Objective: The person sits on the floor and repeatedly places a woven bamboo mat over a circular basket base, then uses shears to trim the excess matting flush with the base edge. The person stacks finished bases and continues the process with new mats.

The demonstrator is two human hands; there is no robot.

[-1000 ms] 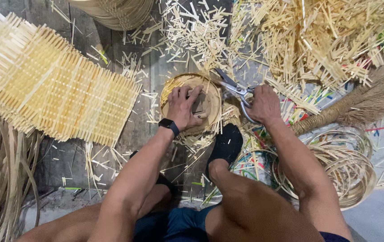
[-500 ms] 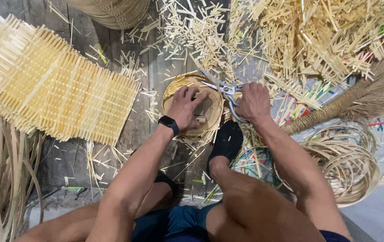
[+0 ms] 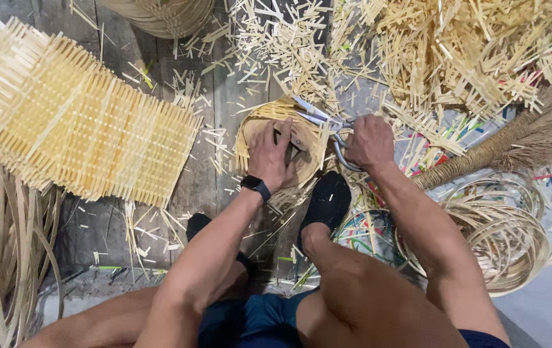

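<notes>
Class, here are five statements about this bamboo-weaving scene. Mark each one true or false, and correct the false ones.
1. The right hand holds a pair of shears. True.
2. The left hand presses down on a round woven basket base. True.
3. The left wrist is bare. False: it wears a black wristband.
4. A broom lies to the person's right. True.
5. The large flat woven mat lies under the right hand. False: it lies off to the left, apart from both hands.
</notes>
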